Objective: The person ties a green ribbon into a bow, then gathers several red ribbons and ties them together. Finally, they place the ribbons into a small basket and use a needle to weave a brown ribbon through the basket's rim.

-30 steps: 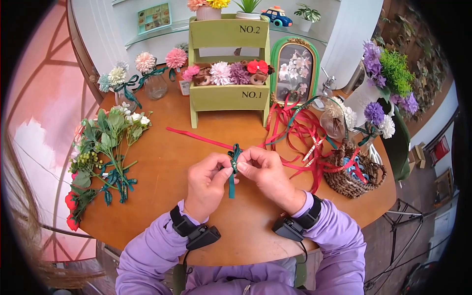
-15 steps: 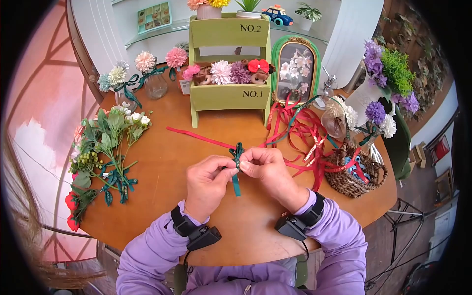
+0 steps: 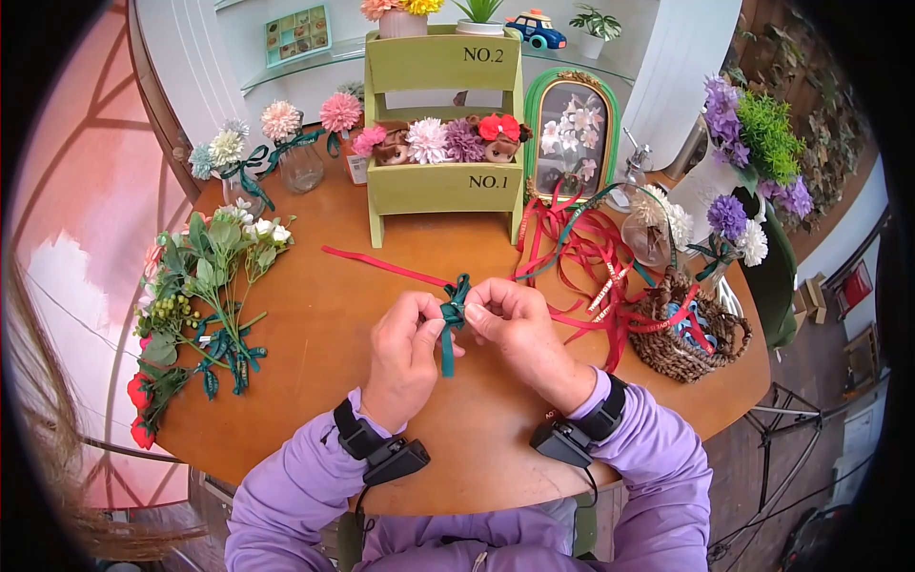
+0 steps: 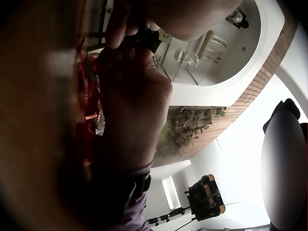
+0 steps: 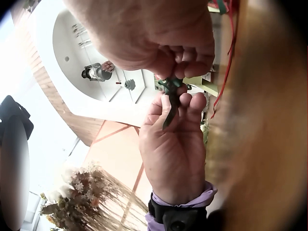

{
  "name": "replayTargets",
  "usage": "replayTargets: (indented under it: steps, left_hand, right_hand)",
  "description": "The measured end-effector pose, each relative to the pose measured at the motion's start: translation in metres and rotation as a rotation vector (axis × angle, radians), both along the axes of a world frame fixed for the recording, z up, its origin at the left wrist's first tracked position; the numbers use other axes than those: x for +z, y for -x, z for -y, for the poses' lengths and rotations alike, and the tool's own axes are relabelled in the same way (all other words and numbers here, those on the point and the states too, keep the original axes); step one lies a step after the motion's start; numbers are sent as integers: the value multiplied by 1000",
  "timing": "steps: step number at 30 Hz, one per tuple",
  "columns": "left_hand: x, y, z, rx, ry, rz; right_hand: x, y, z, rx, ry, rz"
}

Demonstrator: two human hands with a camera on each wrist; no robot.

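A dark green ribbon bow (image 3: 454, 307) is held above the table between both hands, with loops at the top and one tail hanging down. My left hand (image 3: 400, 357) pinches its left side between thumb and curled fingers. On the other side, my right hand (image 3: 524, 338) pinches the bow's right edge with thumb and index finger. In the right wrist view the green ribbon (image 5: 171, 103) lies between the fingertips of the two hands, its tail over the left thumb. The left wrist view shows the bow only as a dark shape.
Red ribbons (image 3: 581, 257) lie tangled at the right, beside a woven basket (image 3: 667, 355). Artificial flowers with green leaves (image 3: 205, 272) lie at the left. A green shelf stand (image 3: 443, 195), a framed flower picture (image 3: 572, 143) and glass vases (image 3: 301, 170) stand at the back.
My left fingers have shifted slightly on the ribbon, and more of the bow shows between the hands. The bow has moved slightly left. My right hand stays nearly in place.
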State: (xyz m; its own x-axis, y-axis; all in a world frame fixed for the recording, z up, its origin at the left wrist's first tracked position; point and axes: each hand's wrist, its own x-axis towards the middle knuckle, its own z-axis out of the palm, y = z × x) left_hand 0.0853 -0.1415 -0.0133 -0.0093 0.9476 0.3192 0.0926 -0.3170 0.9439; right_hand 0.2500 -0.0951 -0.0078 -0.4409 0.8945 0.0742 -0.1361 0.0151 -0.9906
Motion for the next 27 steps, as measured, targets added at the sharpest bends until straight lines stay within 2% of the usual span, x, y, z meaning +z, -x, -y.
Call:
replayTargets:
  steps: [2, 4, 5, 7, 8, 9, 10, 11, 12, 13, 15, 17, 19, 23, 25, 27]
  left_hand:
    - [3, -1, 1, -1, 5, 9]
    - [4, -1, 2, -2, 9, 18]
    - [3, -1, 2, -3, 7, 8]
    - [2, -1, 1, -5, 7, -1]
    - [1, -1, 1, -25, 5, 50]
    - [1, -2, 1, -45, 2, 101]
    - [1, -3, 1, -45, -1, 102]
    - [2, -4, 1, -86, 29, 211]
    - [2, -5, 0, -131, 62, 320]
    - [1, -5, -1, -136, 61, 318]
    - [-5, -1, -3, -137, 86, 366]
    - [-3, -1, -2, -129, 89, 350]
    - [1, -2, -1, -121, 89, 335]
    - [1, -1, 1, -28, 118, 263]
    - [1, -1, 2, 6, 120, 230]
    - [5, -6, 5, 70, 52, 58]
  right_hand:
    - [6, 0, 3, -30, -29, 62]
    - [18, -1, 8, -137, -386, 380]
    - [18, -1, 7, -139, -386, 379]
    - [17, -2, 3, -333, -452, 315]
    - [16, -5, -5, -315, -268, 248]
    - [19, -7, -6, -315, -269, 248]
    - [23, -8, -6, -237, -158, 180]
    - [26, -9, -6, -160, -48, 111]
    - [21, -8, -8, -10, -81, 26]
    - [20, -7, -8, -15, -82, 25]
    - [18, -6, -9, 223, -23, -69]
    - [11, -7, -12, 220, 36, -86]
    - [8, -11, -15, 185, -22, 85]
    - [12, -8, -8, 166, -53, 155]
    - [26, 7, 10, 214, 111, -239]
    - [12, 12, 7, 148, 48, -150]
